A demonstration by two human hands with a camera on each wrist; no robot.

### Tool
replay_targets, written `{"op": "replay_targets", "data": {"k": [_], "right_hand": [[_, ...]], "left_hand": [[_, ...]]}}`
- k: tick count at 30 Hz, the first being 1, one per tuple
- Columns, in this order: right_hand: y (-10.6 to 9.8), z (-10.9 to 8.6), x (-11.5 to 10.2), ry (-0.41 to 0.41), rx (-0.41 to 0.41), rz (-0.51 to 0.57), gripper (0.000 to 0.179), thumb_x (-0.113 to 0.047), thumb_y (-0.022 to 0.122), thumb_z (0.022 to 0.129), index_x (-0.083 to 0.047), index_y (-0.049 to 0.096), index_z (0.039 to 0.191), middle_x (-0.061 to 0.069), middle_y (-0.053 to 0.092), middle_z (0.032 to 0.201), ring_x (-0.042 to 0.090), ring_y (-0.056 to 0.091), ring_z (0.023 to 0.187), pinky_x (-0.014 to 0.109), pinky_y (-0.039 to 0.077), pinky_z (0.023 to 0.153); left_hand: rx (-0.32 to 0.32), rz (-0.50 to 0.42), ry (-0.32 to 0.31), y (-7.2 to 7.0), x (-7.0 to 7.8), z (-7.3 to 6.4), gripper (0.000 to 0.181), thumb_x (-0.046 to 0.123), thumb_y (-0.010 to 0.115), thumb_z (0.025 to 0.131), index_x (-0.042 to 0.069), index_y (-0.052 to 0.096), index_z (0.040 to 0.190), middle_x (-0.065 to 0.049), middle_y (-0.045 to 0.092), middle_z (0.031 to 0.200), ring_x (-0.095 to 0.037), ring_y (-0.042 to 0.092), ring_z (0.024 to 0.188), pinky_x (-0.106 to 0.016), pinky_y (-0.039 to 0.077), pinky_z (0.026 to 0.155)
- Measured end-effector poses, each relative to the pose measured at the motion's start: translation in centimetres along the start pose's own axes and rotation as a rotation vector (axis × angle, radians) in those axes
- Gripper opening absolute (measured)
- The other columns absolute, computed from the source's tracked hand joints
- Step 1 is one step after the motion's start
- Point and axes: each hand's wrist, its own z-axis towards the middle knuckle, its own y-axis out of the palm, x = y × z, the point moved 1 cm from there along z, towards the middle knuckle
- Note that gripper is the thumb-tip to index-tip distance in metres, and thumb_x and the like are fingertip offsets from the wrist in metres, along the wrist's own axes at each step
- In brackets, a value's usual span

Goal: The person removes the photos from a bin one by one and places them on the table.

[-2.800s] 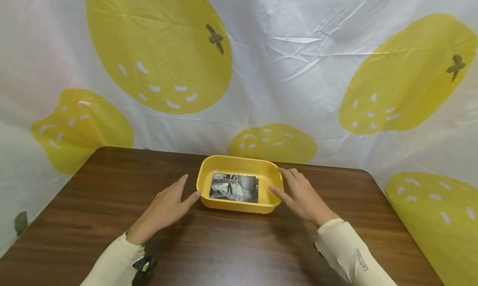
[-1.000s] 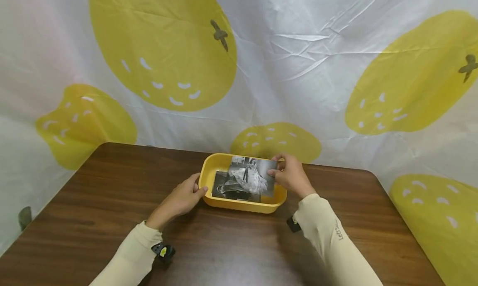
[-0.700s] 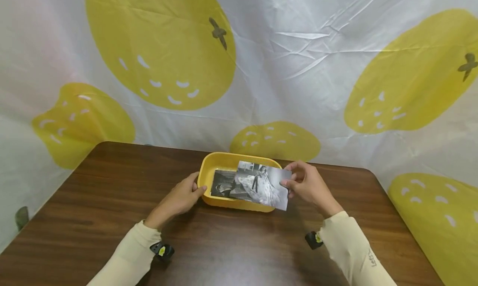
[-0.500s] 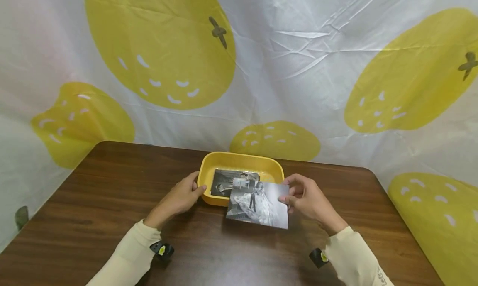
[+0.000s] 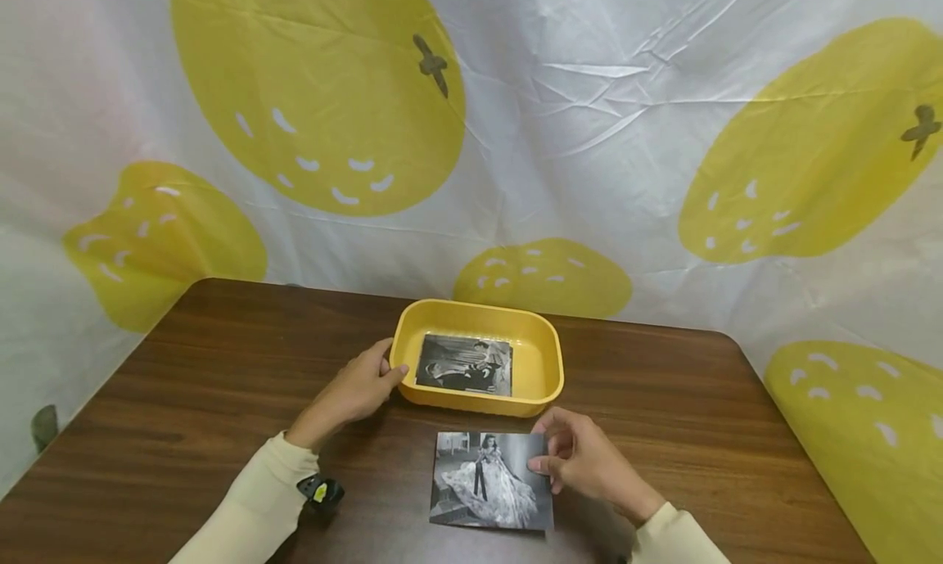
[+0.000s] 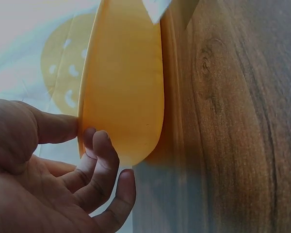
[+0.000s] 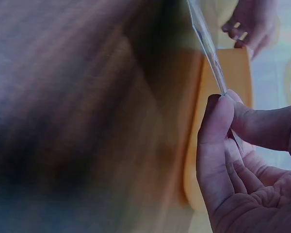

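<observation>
My right hand (image 5: pixel 589 462) pinches the right edge of a black-and-white photo (image 5: pixel 486 482) of a figure in a wide gown, held above the table in front of a yellow tray (image 5: pixel 545 376). In the right wrist view the photo (image 7: pixel 208 48) appears nearly edge-on between thumb and fingers. My left hand (image 5: pixel 354 388) grips the tray's left end. The left wrist view has its thumb on the rim and its fingers curled against the outer wall of the tray (image 6: pixel 123 82). Flat on the tray's floor lies another black-and-white photo (image 5: pixel 464 363), turned sideways.
The dark wood-grain table (image 5: pixel 221 400) carries the tray near its back edge. Close behind hangs a white cloth (image 5: pixel 560 155) printed with large yellow lemons. A black wrist strap (image 5: pixel 322 492) sits at the left sleeve.
My right hand took hold of the gown photo, lifted it out of the tray and brought it nearer, uncovering the other photo. My left hand closed on the tray's end and stayed there.
</observation>
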Motion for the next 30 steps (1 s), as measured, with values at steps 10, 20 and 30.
{"op": "replay_targets", "data": {"k": [10,20,30], "right_hand": [[1.4,-0.2,1.4,-0.048,0.072,-0.252,0.033,-0.004,0.088,0.074,-0.002,0.064,0.095,0.001,0.055,0.071,0.008,0.057,0.050,0.027,0.049,0.046],[1.5,-0.2,1.2,-0.087,0.157,-0.456,0.036,-0.015,0.095,0.065,-0.010,0.066,0.086,-0.007,0.060,0.069,0.003,0.053,0.058,0.024,0.046,0.055],[1.5,-0.2,0.9,-0.103,0.170,-0.528,0.035,-0.018,0.096,0.065,-0.014,0.066,0.083,-0.007,0.061,0.067,0.003,0.053,0.060,0.026,0.046,0.056]], "left_hand": [[0.005,-0.014,-0.015,0.0,0.1,-0.1,0.058,0.017,0.057,0.104,-0.006,0.033,0.152,-0.007,0.058,0.082,-0.018,0.053,0.066,-0.029,0.042,0.058],[0.007,-0.031,-0.013,0.2,-0.1,-0.1,0.058,0.016,0.057,0.104,-0.006,0.033,0.152,-0.007,0.058,0.082,-0.018,0.054,0.067,-0.029,0.043,0.059],[0.008,-0.026,-0.010,0.2,0.0,-0.1,0.059,0.016,0.057,0.104,-0.007,0.032,0.152,-0.007,0.059,0.081,-0.018,0.054,0.067,-0.029,0.043,0.058]]}}
